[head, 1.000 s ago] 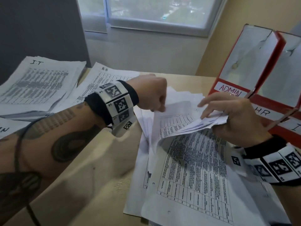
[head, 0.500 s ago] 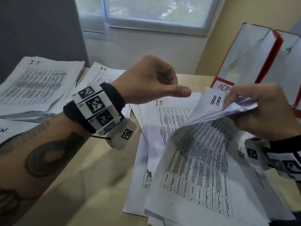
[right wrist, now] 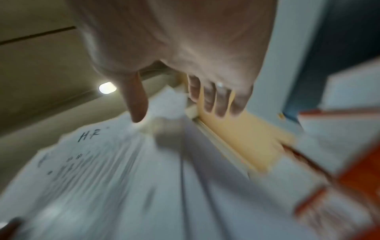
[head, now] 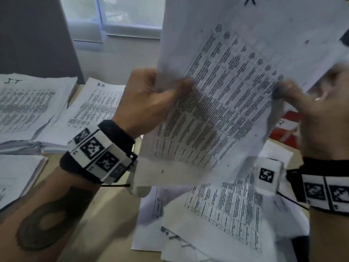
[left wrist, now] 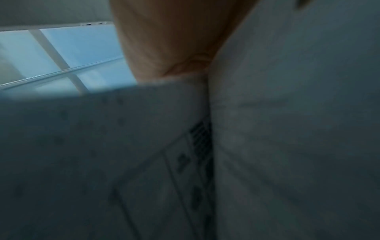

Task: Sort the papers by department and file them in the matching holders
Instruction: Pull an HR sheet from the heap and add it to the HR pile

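Now we see a printed sheet held up in the middle of the head view, well above the table. Our left hand pinches its left edge, thumb curled over the front. Our right hand grips the right edge near the frame's right side, fingers curled on the paper, though blur hides the exact hold. The right wrist view shows "H.R" handwritten at the sheet's top. Below it, loose papers lie in a heap at lower centre. At upper left sit an IT pile and, just beside it, an HR pile. A red holder peeks out behind the sheet at right.
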Tool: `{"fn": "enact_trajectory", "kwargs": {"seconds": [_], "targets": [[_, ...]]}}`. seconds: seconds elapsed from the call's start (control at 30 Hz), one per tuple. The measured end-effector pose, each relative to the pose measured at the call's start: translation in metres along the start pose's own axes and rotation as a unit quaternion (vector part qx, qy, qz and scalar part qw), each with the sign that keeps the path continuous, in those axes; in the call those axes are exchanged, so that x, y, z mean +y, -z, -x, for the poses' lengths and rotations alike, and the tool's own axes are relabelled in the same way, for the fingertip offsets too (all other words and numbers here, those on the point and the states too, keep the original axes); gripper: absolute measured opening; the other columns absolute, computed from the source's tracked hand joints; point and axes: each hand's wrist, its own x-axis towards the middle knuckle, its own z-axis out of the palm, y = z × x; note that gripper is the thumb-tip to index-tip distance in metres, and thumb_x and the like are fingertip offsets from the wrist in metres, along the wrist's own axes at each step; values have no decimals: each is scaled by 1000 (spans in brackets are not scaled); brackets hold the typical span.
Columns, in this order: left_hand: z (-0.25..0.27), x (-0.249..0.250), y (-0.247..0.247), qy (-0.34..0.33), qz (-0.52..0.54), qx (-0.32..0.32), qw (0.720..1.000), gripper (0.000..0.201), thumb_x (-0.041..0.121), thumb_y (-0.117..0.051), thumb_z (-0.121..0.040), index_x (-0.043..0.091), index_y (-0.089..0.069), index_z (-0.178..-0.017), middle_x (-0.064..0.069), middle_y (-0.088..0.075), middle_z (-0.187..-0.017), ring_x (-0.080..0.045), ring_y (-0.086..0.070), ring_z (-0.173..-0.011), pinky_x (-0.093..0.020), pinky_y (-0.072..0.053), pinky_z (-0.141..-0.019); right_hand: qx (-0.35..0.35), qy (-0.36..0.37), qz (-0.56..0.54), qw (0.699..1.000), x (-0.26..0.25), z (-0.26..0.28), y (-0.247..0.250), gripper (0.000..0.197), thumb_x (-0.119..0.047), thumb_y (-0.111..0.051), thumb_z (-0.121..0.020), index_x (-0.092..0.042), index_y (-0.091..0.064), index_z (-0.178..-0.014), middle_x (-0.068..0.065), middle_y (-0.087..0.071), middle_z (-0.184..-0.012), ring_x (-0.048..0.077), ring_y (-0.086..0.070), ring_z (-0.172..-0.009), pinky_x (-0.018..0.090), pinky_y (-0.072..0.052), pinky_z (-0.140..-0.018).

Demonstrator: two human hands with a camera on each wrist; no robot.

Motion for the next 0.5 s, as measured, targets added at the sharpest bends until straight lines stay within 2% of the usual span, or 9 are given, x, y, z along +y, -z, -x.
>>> {"fn": "enact_trajectory", "kwargs": {"seconds": [0.07,0.1,0.13,0.17,0.23,0.3,0.37,0.43,0.5], "targets": [[-2,10,-4,-38,16,21,999,12,26,-71,-98,19,-73,-89,17,-77,-78,0,-72,-71,-20,-57,-59,-49,-19,-87,995,-5,21,-10,56,-33,-85,-85,-10,-48,-121,25,-63,-128,24,-65,-113,47,-52,-104],[-3,13,-9,-62,12,16,998,12,24,-69,-100,15,-71,-92,16,-74,-76,2,-69,-70,-16,-53,-60,-55,-23,-105,993,-8,29,-16,47,-29,-84,-87,-11,-54,-118,26,-65,-124,35,-66,-112,57,-52,-104],[-3,15,-15,-86,-14,-1,996,15,25,-66,-102,10,-68,-100,14,-69,-78,2,-64,-70,-11,-47,-60,-44,-13,-118,992,-11,31,-22,35,-24,-80,-89,-13,-60,-115,21,-68,-116,42,-67,-110,63,-53,-100],[-2,17,-20,-105,-64,-19,992,24,27,-63,-103,5,-63,-112,13,-64,-87,1,-59,-73,-10,-45,-62,-29,0,-98,995,-15,32,-26,26,-21,-75,-91,-13,-64,-113,15,-70,-110,44,-68,-107,65,-54,-95],[-1,17,-25,-135,-174,-40,975,37,29,-63,-103,2,-56,-127,6,-60,-101,-2,-50,-79,-5,-42,-68,25,13,-63,998,-20,29,-30,29,-16,-70,-93,-1,-66,-117,13,-73,-108,38,-72,-104,61,-58,-91],[-2,16,-20,-148,-212,-8,966,30,27,-63,-102,3,-63,-119,2,-64,-96,-7,-55,-80,-4,-41,-65,48,28,-61,997,-27,24,-28,37,-11,-70,-94,9,-62,-123,14,-74,-113,32,-73,-107,57,-60,-92],[-4,13,-12,-124,-186,32,974,33,35,-60,-102,4,-68,-113,1,-71,-95,-11,-64,-80,-12,-47,-63,52,28,-52,997,-28,23,-23,40,-10,-70,-95,11,-60,-127,14,-74,-119,27,-73,-111,50,-60,-95],[-2,5,-9,-75,-110,17,991,44,44,-65,-99,6,-66,-121,1,-75,-106,-13,-72,-91,-29,-59,-73,35,13,-35,999,-24,31,-21,44,-12,-70,-96,8,-56,-133,13,-71,-126,23,-71,-117,45,-58,-101],[8,-5,-15,-22,-28,-13,999,50,42,-74,-94,6,-60,-128,-1,-74,-114,-14,-74,-100,-38,-63,-80,0,-37,-22,999,-10,46,-22,47,-19,-70,-98,2,-51,-136,13,-67,-131,20,-66,-122,40,-54,-106]]}}
